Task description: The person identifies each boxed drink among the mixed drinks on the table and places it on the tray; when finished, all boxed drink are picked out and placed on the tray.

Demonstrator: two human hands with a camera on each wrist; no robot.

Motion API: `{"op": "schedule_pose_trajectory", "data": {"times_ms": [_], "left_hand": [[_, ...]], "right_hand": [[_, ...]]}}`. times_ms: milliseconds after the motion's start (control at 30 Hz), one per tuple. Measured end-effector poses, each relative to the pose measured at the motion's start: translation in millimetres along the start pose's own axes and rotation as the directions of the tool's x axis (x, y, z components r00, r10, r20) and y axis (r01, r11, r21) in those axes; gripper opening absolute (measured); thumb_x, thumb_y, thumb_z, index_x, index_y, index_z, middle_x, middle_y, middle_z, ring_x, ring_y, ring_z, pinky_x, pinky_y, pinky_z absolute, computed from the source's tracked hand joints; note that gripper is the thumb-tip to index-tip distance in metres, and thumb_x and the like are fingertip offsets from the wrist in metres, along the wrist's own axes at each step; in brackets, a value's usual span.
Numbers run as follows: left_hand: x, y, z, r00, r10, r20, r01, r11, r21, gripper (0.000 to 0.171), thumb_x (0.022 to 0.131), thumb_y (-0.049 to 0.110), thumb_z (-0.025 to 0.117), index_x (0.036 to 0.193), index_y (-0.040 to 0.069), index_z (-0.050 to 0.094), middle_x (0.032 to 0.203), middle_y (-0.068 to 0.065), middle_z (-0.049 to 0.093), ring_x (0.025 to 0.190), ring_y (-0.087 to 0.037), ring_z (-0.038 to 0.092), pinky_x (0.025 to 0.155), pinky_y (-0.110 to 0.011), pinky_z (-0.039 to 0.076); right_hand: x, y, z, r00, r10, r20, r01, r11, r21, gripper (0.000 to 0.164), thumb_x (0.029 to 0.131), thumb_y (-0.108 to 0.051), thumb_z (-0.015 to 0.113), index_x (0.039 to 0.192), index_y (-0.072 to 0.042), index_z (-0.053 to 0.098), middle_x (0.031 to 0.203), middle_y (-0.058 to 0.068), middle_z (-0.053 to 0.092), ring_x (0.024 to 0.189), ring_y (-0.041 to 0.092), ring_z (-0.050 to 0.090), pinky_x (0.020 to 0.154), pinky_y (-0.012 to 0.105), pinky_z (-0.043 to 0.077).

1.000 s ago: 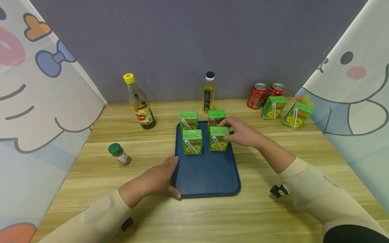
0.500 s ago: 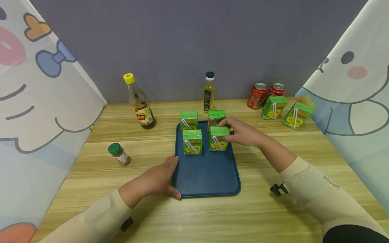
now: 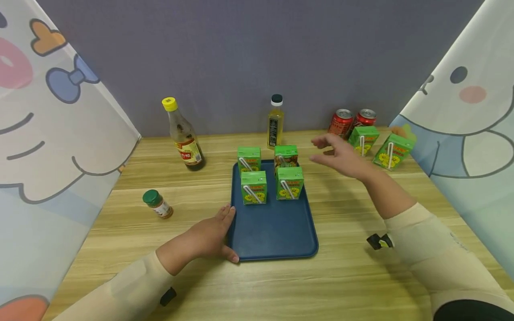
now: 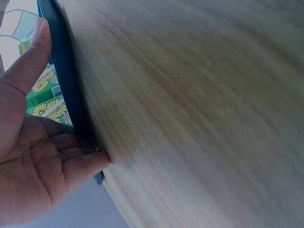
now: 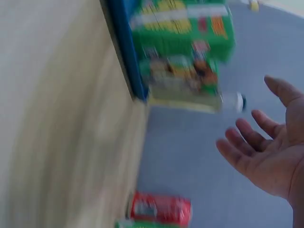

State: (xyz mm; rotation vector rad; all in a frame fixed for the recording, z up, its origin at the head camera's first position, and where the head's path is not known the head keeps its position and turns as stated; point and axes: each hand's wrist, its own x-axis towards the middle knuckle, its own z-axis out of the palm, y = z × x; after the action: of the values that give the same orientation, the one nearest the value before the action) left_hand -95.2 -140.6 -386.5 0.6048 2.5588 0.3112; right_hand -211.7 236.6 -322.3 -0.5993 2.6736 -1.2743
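Observation:
My left hand (image 3: pixel 209 236) rests against the left edge of the dark blue tray (image 3: pixel 277 234), thumb at its near corner and fingers along its side. In the left wrist view the fingers (image 4: pixel 85 166) lie by the tray's rim, and the little finger meets the tabletop. Several green juice cartons with white straws stand in two rows on the tray's far half, among them a front left carton (image 3: pixel 254 188) and a front right carton (image 3: pixel 290 183). My right hand (image 3: pixel 339 156) hovers right of the tray, holding nothing, its fingers loosely bent and apart from the thumb.
Two more juice cartons, a nearer one (image 3: pixel 393 152) and a farther one (image 3: pixel 364 140), stand at the right before red cans (image 3: pixel 341 122). An oil bottle (image 3: pixel 275 125) is behind the tray. Leftward are a yellow-capped sauce bottle (image 3: pixel 187 142) and a green-lidded spice jar (image 3: pixel 158 203).
My right hand has let go of the front right carton and moved right and away, toward the cartons by the cans. The left hand has stayed at the tray edge.

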Motion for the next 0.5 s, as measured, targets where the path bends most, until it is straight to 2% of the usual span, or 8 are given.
{"op": "schedule_pose_trajectory", "data": {"times_ms": [133,200,267,400,500], "left_hand": [[-0.6,-0.2,-0.7,1.0,-0.004,0.003,0.004,1.0,-0.006,0.128,0.066,0.061,0.082,0.156,-0.001,0.015,0.163,-0.019,0.01,0.151,-0.03,0.014,0.117,-0.047,0.028],[-0.6,-0.4,-0.9,1.0,-0.003,0.005,0.003,1.0,-0.009,0.128,0.066,0.061,0.081,0.156,0.0,0.015,0.163,-0.019,0.01,0.151,-0.03,0.013,0.117,-0.047,0.028],[-0.2,-0.6,-1.0,1.0,-0.001,0.005,0.001,1.0,-0.008,0.127,0.066,0.062,0.081,0.156,0.0,0.015,0.163,-0.019,0.01,0.151,-0.03,0.013,0.117,-0.047,0.027],[0.4,-0.8,-0.6,1.0,0.002,0.007,-0.002,1.0,-0.008,0.128,0.066,0.063,0.08,0.156,0.0,0.015,0.163,-0.019,0.01,0.151,-0.03,0.013,0.118,-0.047,0.027],[0.8,-1.0,-0.1,1.0,-0.001,0.009,0.001,1.0,-0.008,0.128,0.066,0.063,0.08,0.156,0.001,0.015,0.164,-0.019,0.01,0.151,-0.03,0.013,0.117,-0.047,0.027]], "right_hand": [[-5.2,7.3,-35.2,0.981,0.017,-0.195,-0.043,0.99,-0.133,0.066,0.096,-0.037,0.062,0.146,-0.002,0.037,0.145,0.019,0.04,0.132,0.04,0.04,0.104,0.058,0.034],[-7.1,18.1,-52.3,0.959,0.031,-0.282,-0.089,0.977,-0.196,0.073,0.096,-0.041,0.061,0.15,-0.002,0.032,0.148,0.023,0.036,0.132,0.043,0.037,0.104,0.061,0.032],[-9.4,30.9,-68.8,0.934,0.056,-0.353,-0.141,0.965,-0.22,0.079,0.095,-0.042,0.062,0.153,-0.001,0.027,0.153,0.026,0.028,0.139,0.046,0.027,0.108,0.065,0.025],[-19.8,64.6,-96.7,0.886,0.156,-0.436,-0.257,0.949,-0.182,0.085,0.095,-0.044,0.059,0.157,-0.006,0.015,0.16,0.027,0.013,0.145,0.049,0.01,0.111,0.069,0.016],[-30.6,88.9,-110.1,0.859,0.244,-0.449,-0.33,0.936,-0.122,0.09,0.096,-0.049,0.055,0.158,-0.007,0.007,0.162,0.025,0.004,0.148,0.048,0.0,0.112,0.07,0.012]]}}
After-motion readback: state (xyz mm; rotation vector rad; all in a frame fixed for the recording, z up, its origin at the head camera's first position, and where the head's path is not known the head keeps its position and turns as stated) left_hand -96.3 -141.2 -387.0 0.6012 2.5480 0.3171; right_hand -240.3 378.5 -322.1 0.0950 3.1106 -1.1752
